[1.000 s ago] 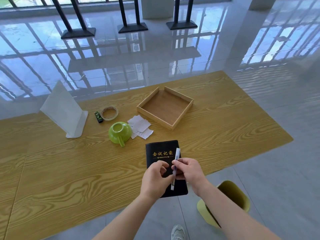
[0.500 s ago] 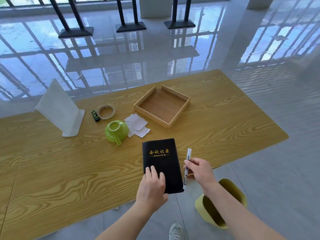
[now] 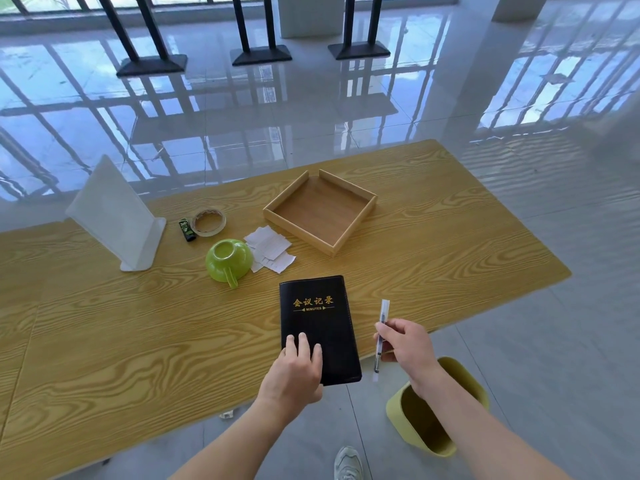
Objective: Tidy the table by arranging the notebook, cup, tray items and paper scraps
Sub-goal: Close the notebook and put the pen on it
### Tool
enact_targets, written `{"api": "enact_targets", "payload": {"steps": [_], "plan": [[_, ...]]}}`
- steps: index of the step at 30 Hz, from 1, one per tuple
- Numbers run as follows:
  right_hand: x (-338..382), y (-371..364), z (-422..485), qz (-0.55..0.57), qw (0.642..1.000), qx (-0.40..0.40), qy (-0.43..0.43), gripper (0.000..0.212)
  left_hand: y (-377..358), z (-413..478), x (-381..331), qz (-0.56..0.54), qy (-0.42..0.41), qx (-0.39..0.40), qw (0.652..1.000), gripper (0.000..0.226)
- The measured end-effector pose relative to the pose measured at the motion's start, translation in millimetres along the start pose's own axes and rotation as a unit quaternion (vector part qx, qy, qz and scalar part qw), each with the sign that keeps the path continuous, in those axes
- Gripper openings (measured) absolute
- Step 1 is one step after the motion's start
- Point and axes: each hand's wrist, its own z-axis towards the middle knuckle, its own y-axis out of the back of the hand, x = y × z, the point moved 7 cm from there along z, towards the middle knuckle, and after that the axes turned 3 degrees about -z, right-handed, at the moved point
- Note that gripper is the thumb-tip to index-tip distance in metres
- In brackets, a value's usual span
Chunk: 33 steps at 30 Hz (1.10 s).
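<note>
A closed black notebook (image 3: pixel 317 320) with gold lettering lies at the table's near edge. My left hand (image 3: pixel 296 370) rests on its near left corner with straight fingers. To its right, my right hand (image 3: pixel 407 346) pinches a white pen (image 3: pixel 381 332) held just above the table edge. A green cup (image 3: pixel 229 259) lies upside down behind the notebook, handle toward me. White paper scraps (image 3: pixel 270 249) are piled beside the cup. An empty wooden tray (image 3: pixel 320 209) sits further back.
A roll of tape (image 3: pixel 209 221) and a small dark green object (image 3: pixel 187 230) lie at the back left, next to a white upright sign stand (image 3: pixel 116 214). A yellow-green bin (image 3: pixel 436 407) stands on the floor under my right arm. The wooden table (image 3: pixel 121 341) ends near my hands.
My hands have parted: the right hand took the pen off to the right of the notebook, and the left hand came down flat on the cover.
</note>
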Motion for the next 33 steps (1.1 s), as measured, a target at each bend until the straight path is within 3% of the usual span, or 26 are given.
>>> {"api": "enact_targets", "payload": {"steps": [4, 9, 14, 18, 22, 28, 33], "plan": [[-3.2, 0.0, -1.0, 0.003, 1.000, 0.008, -0.002, 0.027, 3.8, -1.0, 2.6, 0.012, -0.030, -0.035, 0.999, 0.069], [-3.5, -4.5, -1.2, 0.007, 1.000, 0.018, -0.003, 0.026, -1.5, -1.6, 12.6, -0.029, -0.040, -0.015, 0.999, 0.059], [-8.0, -9.8, -2.4, 0.003, 1.000, 0.024, -0.003, 0.024, -0.6, -8.7, 6.9, 0.017, -0.163, -0.033, 0.986, 0.043], [-8.5, -14.5, -3.0, 0.012, 0.999, 0.028, -0.010, 0.020, 12.0, -7.7, 23.5, -0.156, -0.057, -0.057, 0.984, 0.037], [-4.8, -21.1, -3.9, 0.015, 0.999, 0.041, -0.013, 0.019, 11.9, -11.2, 27.1, -0.266, -0.057, -0.119, 0.955, 0.036], [-0.3, -35.2, -2.5, 0.018, 0.998, 0.063, -0.023, 0.021, 15.6, -15.8, 36.0, -0.331, -0.050, -0.176, 0.926, 0.029], [-0.2, -44.1, 2.1, 0.015, 0.997, 0.071, -0.029, 0.021, 7.2, -19.8, 40.1, -0.389, -0.028, -0.173, 0.904, 0.032]]}}
